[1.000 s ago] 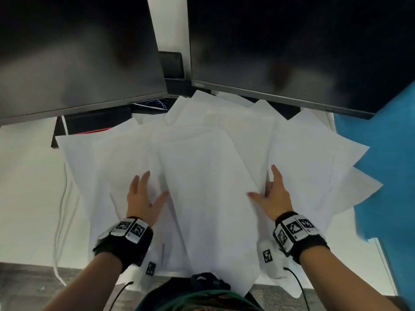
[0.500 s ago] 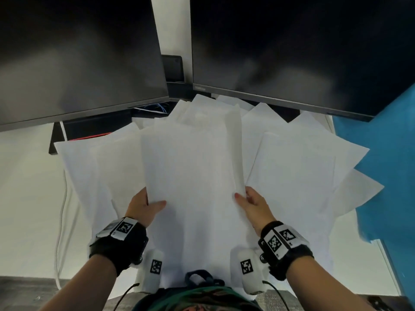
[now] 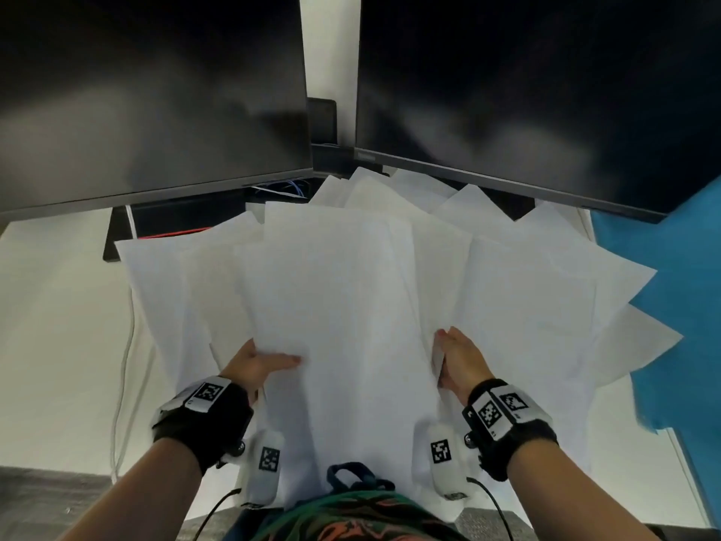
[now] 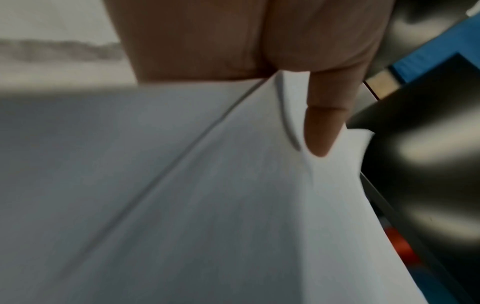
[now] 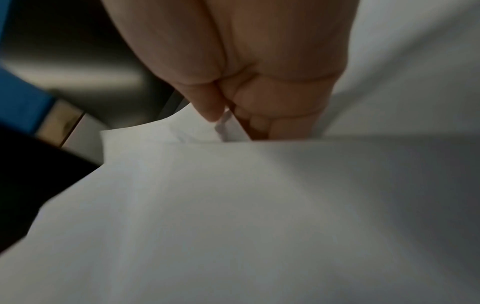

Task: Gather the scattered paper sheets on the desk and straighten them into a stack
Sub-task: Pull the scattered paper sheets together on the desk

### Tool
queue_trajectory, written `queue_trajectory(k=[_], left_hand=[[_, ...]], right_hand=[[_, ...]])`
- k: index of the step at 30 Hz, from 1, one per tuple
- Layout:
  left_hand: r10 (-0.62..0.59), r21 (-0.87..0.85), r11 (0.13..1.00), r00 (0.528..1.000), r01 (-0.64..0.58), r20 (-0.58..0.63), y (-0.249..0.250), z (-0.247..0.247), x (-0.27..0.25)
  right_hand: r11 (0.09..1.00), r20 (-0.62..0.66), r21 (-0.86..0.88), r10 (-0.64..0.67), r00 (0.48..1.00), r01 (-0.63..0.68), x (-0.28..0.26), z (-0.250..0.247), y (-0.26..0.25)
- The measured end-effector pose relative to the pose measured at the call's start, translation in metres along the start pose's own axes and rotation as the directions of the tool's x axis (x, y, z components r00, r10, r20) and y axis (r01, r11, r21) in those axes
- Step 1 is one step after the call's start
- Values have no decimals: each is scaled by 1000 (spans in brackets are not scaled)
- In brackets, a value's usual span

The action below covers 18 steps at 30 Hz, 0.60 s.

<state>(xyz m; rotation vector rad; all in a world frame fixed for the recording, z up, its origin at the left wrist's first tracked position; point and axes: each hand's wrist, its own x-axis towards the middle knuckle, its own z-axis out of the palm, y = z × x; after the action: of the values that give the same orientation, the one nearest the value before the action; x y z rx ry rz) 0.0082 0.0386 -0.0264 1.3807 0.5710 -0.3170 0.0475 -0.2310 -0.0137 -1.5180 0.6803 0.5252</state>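
Left hand point(image 3: 255, 365): gripped the paper sheets point(image 3: 351, 306) at their left edge.
Right hand point(image 3: 460, 361): pinched their right edge.
Writing: unreadable monitor point(image 3: 526, 91) logo.

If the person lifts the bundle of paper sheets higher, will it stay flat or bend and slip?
The bundle of paper sheets is likely floppy: both hands, left hand and right hand, grip its side edges, and the right edge already curls. Sheets probably slide apart easily, since the edges are uneven. The loose sheets beneath look light and may shift.

two dark monitors point(image 3: 526, 91) – blue cloth point(image 3: 686, 306)
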Motion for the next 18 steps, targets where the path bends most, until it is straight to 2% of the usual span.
queue_trajectory(k=[3, 4, 6, 9, 12, 15, 16, 18], left_hand=[[78, 124, 988, 993, -88, 83, 0, 11, 1], [95, 149, 983, 992, -106, 83, 0, 14, 1], [119, 132, 984, 992, -124, 40, 4, 14, 1], [160, 86, 984, 987, -157, -24, 6, 9, 0], [175, 130, 976, 984, -176, 23, 1, 14, -5], [204, 234, 951, 979, -203, 20, 0, 15, -8], [221, 264, 942, 975, -207, -23, 1, 11, -9], [244, 300, 938, 945, -174, -216, 5, -4, -11]], right_hand=[[979, 67, -165, -106, 992, 116, -12, 19, 0], [969, 99, -175, -160, 982, 175, -16, 25, 1], [962, 81, -132, -229, 970, 239, -21, 26, 2], [977, 54, -18, -209, 976, 210, -13, 13, 5], [978, 136, -136, -141, 981, 159, -8, 17, 10], [957, 92, -193, -200, 975, 215, -6, 23, 10], [956, 65, -193, -213, 975, 222, -5, 21, 9], [956, 1, -187, -231, 973, 227, -1, 15, 6]])
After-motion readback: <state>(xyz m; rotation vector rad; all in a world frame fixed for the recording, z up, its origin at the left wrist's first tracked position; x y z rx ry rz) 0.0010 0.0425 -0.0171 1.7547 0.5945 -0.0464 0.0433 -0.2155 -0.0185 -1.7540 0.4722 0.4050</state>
